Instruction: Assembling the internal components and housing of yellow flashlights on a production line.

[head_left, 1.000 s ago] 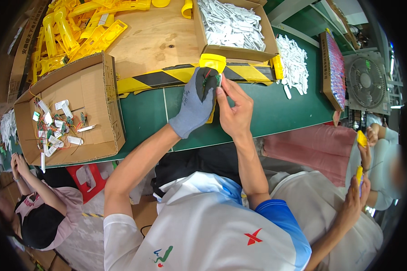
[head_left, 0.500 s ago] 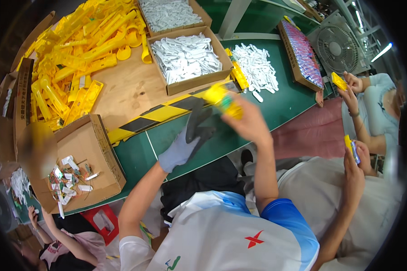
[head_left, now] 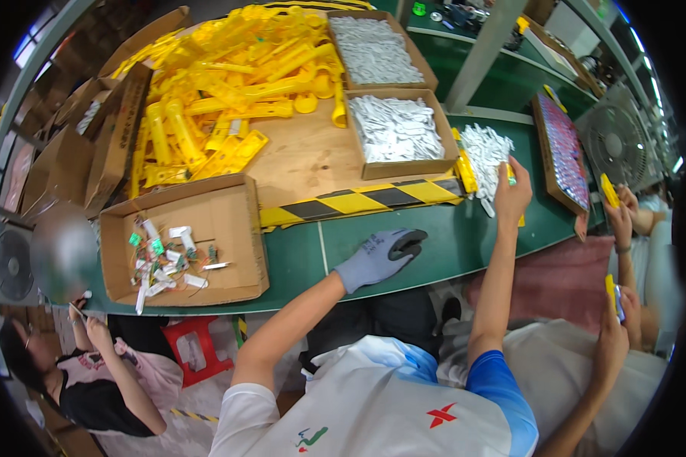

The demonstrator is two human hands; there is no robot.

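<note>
**Right hand (head_left: 514,194) holding a yellow piece (head_left: 521,221) at loose white pieces (head_left: 486,148); left hand (head_left: 381,257) free**

Landmark: the open white-filled box (head_left: 408,169).

The yellow piece is sitting to the lower right of the box, in the grasp of the bare right hand, whose fingers are covering most of it. A small green-and-white part (head_left: 512,180) is showing at the fingers. The loose white pieces are lying just right of the box; whether the fingertips are touching any, I cannot tell.

The gloved left hand is hovering over or resting on the green surface (head_left: 450,240), below the box; which, I cannot tell. Its fingers are bending loosely, released, with nothing seen in them.

Left of the box a yellow heap (head_left: 244,84) is spreading over bare wood. Farther off, to the lower left, a carton (head_left: 240,221) is holding wired boards (head_left: 168,259).

Step in hand (judgement): the right hand is handling the yellow piece beside the loose white pieces, the left hand taking no part.

Next move (judgement): it is calling for a steady grip, the small part not slipping out, and fingertips picking singly among crowded, overlapping pieces.
</note>
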